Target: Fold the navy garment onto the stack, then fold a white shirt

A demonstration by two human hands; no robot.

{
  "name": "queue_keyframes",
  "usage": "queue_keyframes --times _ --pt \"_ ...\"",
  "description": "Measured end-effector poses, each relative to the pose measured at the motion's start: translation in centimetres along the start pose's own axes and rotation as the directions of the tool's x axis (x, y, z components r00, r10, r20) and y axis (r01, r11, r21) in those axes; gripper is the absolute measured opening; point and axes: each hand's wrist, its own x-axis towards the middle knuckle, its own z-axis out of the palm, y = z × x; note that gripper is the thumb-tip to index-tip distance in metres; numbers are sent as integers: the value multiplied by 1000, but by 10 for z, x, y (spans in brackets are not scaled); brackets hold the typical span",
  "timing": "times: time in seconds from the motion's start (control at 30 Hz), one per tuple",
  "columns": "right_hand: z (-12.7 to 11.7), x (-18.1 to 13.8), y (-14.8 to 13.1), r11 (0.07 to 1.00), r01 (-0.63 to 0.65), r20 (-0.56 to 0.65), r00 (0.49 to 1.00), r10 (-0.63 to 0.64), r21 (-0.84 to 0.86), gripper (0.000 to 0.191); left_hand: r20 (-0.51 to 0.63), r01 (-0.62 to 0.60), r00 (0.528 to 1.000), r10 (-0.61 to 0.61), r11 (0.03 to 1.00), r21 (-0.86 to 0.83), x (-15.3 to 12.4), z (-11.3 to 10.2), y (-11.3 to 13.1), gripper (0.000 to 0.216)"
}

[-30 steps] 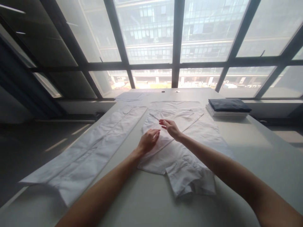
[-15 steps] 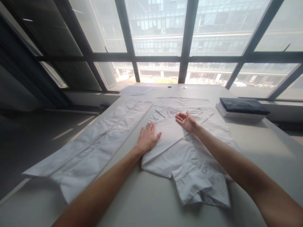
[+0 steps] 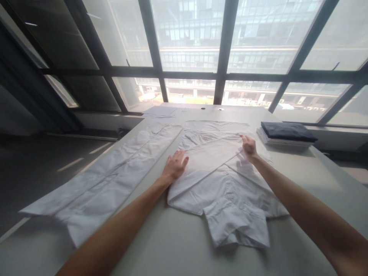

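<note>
A white shirt [image 3: 218,184] lies spread on the table [image 3: 301,180], collar end toward me, with one sleeve folded diagonally across its body. My left hand [image 3: 174,165] rests flat and open on the shirt's left edge, fingers together pointing away. My right hand [image 3: 248,145] is further out on the right, at the end of the folded sleeve near the shirt's right side; its fingers curl downward on the cloth, and whether they pinch it is not clear.
A second white garment [image 3: 115,172] lies stretched along the table's left edge. A folded stack with a dark blue piece on top [image 3: 287,132] sits at the far right. Papers [image 3: 161,111] lie at the far end, below large windows.
My right hand slid from the shirt's middle out to the right along the folded sleeve. My left hand went from hovering to lying flat on the shirt's left edge.
</note>
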Motion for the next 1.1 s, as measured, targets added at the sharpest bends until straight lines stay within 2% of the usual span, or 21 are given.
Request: queue_keyframes --times 0.07,0.13,0.17,0.23,0.37,0.43,0.5,0.57,0.7,0.73,0.8,0.9,1.03,1.1 --pt "2 -18 -13 992 113 35 993 -111 -53 48 -190 -13 982 -12 992 -129 6 -13 -7 54" --pt "2 -39 -29 964 252 99 965 -243 -90 41 -367 -71 930 -14 973 -218 9 -24 -17 50" --pt "1 -50 -36 944 314 135 944 -300 -97 39 -413 -100 911 -8 966 -240 10 -28 -21 47" --pt "-3 -70 -50 912 397 203 906 -371 -102 36 -410 -147 911 35 958 -245 8 -31 -30 39" --pt "-7 -103 -69 881 466 324 849 -418 -85 34 -306 -195 942 137 966 -170 4 -22 -39 26" --pt "-5 -117 -82 853 520 398 792 -464 -41 37 -279 -200 948 151 967 -155 5 -16 -41 24" --pt "1 -133 -102 814 580 488 702 -518 29 38 -250 -198 956 151 965 -174 7 -12 -44 22" --pt "13 -150 -130 769 631 592 584 -555 98 36 -219 -182 966 136 962 -202 9 -11 -46 21" --pt "40 -183 -184 634 738 735 294 -611 231 41 -174 -141 979 108 971 -193 8 -14 -50 21" --pt "46 -190 -192 599 759 747 239 -621 255 41 -166 -140 980 110 975 -175 7 -15 -51 21" --pt "55 -202 -202 550 786 759 169 -629 281 40 -148 -135 982 115 982 -135 6 -17 -51 23" --pt "60 -215 -200 535 800 782 142 -606 270 45 -125 -95 989 83 991 -91 6 -18 -51 26" --pt "52 -229 -197 529 818 798 154 -582 227 58 -93 -29 995 25 998 -52 8 -18 -49 28" --pt "47 -231 -202 541 810 804 161 -573 224 54 -86 -1 996 -2 999 -32 8 -17 -47 28"
